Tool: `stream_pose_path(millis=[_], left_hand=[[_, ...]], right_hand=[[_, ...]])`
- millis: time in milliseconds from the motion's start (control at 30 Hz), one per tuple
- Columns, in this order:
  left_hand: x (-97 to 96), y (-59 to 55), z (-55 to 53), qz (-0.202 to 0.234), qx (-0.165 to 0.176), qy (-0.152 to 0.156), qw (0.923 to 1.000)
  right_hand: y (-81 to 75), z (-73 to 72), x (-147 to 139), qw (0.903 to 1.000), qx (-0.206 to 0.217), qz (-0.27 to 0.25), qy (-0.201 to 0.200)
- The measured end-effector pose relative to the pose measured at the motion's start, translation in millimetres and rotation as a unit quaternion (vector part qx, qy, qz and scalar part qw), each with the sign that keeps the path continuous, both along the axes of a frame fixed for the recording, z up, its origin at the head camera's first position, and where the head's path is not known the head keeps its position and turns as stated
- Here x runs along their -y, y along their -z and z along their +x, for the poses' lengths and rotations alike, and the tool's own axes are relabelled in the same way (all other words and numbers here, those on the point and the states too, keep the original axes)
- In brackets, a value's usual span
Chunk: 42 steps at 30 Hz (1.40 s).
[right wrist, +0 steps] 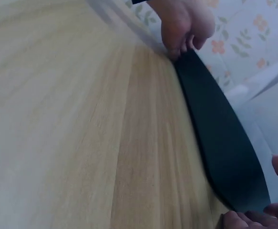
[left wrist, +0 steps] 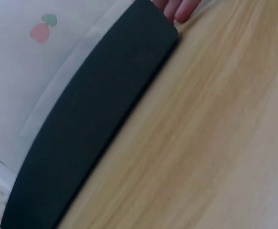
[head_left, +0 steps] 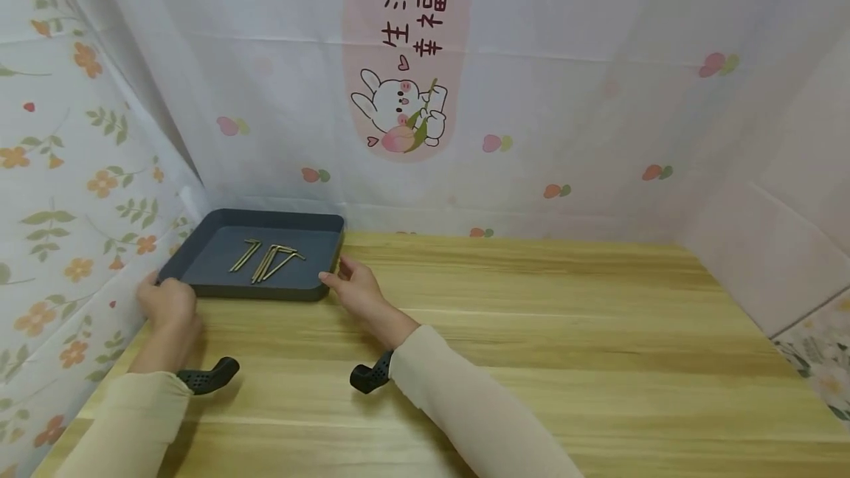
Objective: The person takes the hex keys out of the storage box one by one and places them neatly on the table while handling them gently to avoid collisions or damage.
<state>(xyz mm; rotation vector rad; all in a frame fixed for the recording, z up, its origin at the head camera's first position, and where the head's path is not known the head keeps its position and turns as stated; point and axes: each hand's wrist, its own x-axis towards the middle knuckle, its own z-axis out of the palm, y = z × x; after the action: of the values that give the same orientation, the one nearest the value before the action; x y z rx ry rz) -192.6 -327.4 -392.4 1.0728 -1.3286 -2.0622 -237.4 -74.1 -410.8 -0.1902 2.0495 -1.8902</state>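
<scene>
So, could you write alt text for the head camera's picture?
A bare left hand and right hand hold a dark blue-grey rectangular tray by its near corners. Inside lie thin, bent, brass-coloured metal rods; below is a yellowish wood-grain table.

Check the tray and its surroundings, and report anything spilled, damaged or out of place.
Only the rabbit print on the back cloth looks odd: it lies sideways, ears pointing left. The L-shaped rods lie loosely inside the tray; no spill or damage shows.
</scene>
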Motion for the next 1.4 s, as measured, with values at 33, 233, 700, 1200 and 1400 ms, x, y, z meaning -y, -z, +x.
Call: stream_pose_path(millis=[33,233,700,1200,1400], left_hand=[[0.7,1.5,-0.2,-0.009,0.002,0.0,1.0],[1.3,8.1,-0.9,-0.099,0.047,0.005,0.994],[11.0,17.4,9.0,-0.274,0.131,0.095,0.9481],[27.4,11.2,15.5,-0.417,0.182,0.168,0.8746],[31.4,8.5,16.7,-0.41,0.184,0.206,0.8691]], right_hand=[[0.0,-0.8,1.4,1.0,-0.004,0.002,0.005],[4.1,-5.6,9.1,0.998,-0.043,0.028,0.035],[6.8,-3.0,3.6,0.994,-0.088,0.064,-0.005],[5.4,4.3,-10.8,0.9897,-0.106,0.096,-0.007],[6.9,6.5,-22.7,0.991,-0.101,0.087,-0.01]])
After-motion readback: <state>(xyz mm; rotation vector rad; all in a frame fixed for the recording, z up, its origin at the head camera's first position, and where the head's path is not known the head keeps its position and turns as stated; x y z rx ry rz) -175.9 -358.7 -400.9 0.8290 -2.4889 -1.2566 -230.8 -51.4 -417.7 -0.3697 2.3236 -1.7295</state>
